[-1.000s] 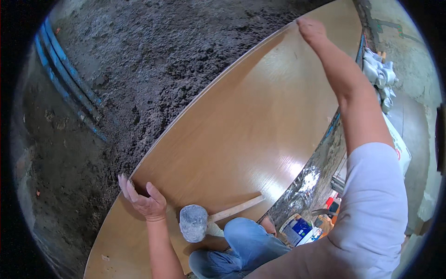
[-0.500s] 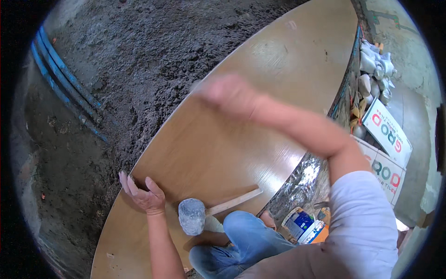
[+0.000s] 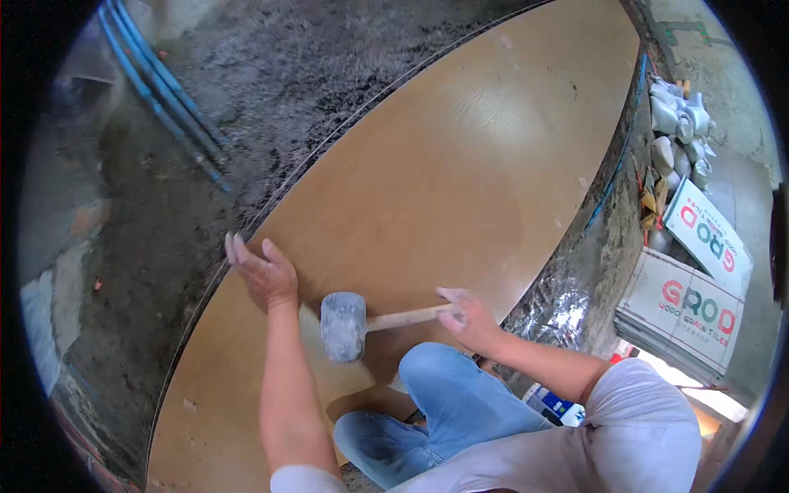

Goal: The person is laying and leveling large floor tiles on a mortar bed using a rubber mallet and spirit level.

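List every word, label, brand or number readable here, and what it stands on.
Wording not copied; print shows on:
Upper white carton: large red and green letters, a smaller line below.
Lower white carton: red and green letters; finest line blurred.
Bucket: print too small to read.

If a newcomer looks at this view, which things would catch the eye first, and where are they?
Probably first the large, glossy tan panel, running diagonally through the middle beside dark, rough ground. Next would be the mallet with its bulky grey head, just below centre, its handle held in the right hand; the left hand is at the panel's left edge. Blue pipes stand out at upper left.
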A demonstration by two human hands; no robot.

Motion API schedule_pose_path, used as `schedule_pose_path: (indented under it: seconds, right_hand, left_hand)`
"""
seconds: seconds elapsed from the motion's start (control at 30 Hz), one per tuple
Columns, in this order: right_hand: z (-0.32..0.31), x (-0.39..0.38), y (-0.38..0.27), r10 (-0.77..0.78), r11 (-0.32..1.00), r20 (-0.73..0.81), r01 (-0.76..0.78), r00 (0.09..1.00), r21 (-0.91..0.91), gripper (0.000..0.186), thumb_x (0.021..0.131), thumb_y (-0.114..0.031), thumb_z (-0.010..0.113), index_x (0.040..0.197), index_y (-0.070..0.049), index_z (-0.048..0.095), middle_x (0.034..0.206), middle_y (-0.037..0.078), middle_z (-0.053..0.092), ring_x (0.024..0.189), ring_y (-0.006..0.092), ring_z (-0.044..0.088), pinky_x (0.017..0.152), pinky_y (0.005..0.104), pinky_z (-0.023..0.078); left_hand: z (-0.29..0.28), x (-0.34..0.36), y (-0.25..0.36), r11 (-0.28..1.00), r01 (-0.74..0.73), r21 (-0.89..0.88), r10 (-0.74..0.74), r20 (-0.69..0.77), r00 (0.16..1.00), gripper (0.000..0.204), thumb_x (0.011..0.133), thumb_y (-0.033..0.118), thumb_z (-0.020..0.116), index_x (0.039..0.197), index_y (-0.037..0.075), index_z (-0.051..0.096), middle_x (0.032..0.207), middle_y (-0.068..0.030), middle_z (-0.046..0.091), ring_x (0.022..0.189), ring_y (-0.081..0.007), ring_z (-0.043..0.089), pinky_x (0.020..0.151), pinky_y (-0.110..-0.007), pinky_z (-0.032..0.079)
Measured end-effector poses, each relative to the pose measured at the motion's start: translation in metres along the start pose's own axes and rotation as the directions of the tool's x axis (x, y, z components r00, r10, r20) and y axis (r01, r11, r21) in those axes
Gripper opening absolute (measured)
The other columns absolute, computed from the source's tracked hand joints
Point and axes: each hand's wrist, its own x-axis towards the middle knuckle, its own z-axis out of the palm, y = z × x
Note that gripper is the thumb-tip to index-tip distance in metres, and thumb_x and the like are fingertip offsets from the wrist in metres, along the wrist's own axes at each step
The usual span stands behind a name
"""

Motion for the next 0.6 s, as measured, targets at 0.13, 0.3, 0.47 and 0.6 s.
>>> schedule_pose_path:
  seconds: [0.13,0.3,0.47,0.6]
  right_hand:
    - [-0.041,-0.093,0.033,0.212,0.977,0.3,-0.2,0.93,-0.072,0.036,0.085,-0.022,0.057,0.113,0.0,0.06,0.104,0.021,0.064,0.097,0.0373,0.06,0.085,0.0411,0.049]
    - [-0.115,-0.278,0.211,0.525,0.814,0.176,-0.432,0.833,-0.388,0.028,0.08,-0.029,0.058,0.095,-0.007,0.068,0.093,0.023,0.065,0.087,0.0404,0.062,0.078,0.0446,0.05]
    - [-0.071,-0.307,0.277,0.434,0.88,-0.013,-0.427,0.901,-0.209,0.03,0.08,-0.03,0.058,0.096,-0.006,0.069,0.097,0.022,0.065,0.092,0.0396,0.062,0.082,0.0434,0.049]
    - [-0.033,-0.231,0.147,0.148,0.982,-0.145,-0.128,0.978,0.143,0.044,0.083,-0.032,0.059,0.112,0.001,0.062,0.11,0.023,0.063,0.106,0.0345,0.061,0.09,0.0383,0.047]
  left_hand:
    - [-0.027,-0.016,-0.038,0.978,0.185,0.093,-0.171,-0.143,0.975,0.051,0.088,0.013,0.054,0.131,-0.005,0.034,0.134,-0.0304,0.039,0.126,-0.0423,0.039,0.105,-0.048,0.035]
    - [-0.156,-0.053,-0.037,0.832,0.551,0.063,-0.514,-0.286,0.809,0.053,0.089,0.012,0.051,0.133,-0.012,0.035,0.134,-0.0335,0.039,0.126,-0.0426,0.039,0.108,-0.045,0.032]
    - [-0.278,-0.196,-0.013,0.846,0.484,0.225,-0.473,-0.105,0.875,0.054,0.091,0.015,0.05,0.134,-0.013,0.033,0.137,-0.0304,0.039,0.126,-0.0399,0.041,0.106,-0.044,0.032]
    - [-0.326,-0.28,0.01,0.757,0.644,-0.112,-0.636,0.102,0.765,0.044,0.091,0.021,0.052,0.126,-0.006,0.049,0.125,-0.0218,0.053,0.116,-0.031,0.051,0.097,-0.038,0.041]
